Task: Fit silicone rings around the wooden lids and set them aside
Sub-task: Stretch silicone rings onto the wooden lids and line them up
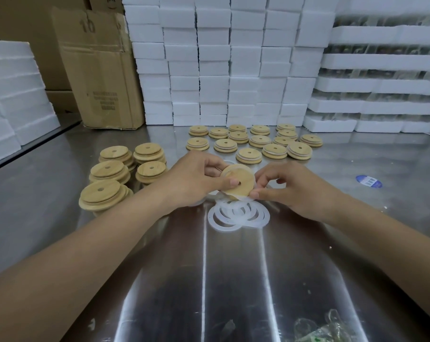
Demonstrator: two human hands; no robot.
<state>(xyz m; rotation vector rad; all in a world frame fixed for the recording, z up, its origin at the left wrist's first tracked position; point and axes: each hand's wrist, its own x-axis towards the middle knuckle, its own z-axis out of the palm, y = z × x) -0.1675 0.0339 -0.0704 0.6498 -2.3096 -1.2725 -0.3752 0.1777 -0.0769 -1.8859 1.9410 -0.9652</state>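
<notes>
Two bare forearms (85, 255) reach in over a steel table (48, 206). Crumpled clear plastic wrapping (320, 327) lies on the near side of a pile of loose silicone rings (236, 214) at the table's middle.

Directly above that pile, a person holds a wooden lid (243, 175) clear of the surface. The left hand (191, 180) grips the lid, thumb pressed across its face beside the centre hole and fingers curled behind. The lid is a round disc with no long axis. Its flat face is tipped up toward the camera and its lower rim hangs toward the pile.

The right hand (295, 191) pinches a translucent silicone ring (244, 198) against the lid's lower right rim, and the ring lies partly round the edge. How far round it is seated cannot be told.

Left of the pile stand stacks of lids (103, 191), several high, close to the left wrist. Beyond the pile, single lids (253, 144) lie in loose rows, with pale bands showing at some edges. Farther beyond, white foam blocks (223, 62) rise in a wall, with a cardboard box (98, 70) to the left of them and foam trays (381, 77) to the right. Well right of the pile, a blue sticker (368, 181) lies flat on the steel.
</notes>
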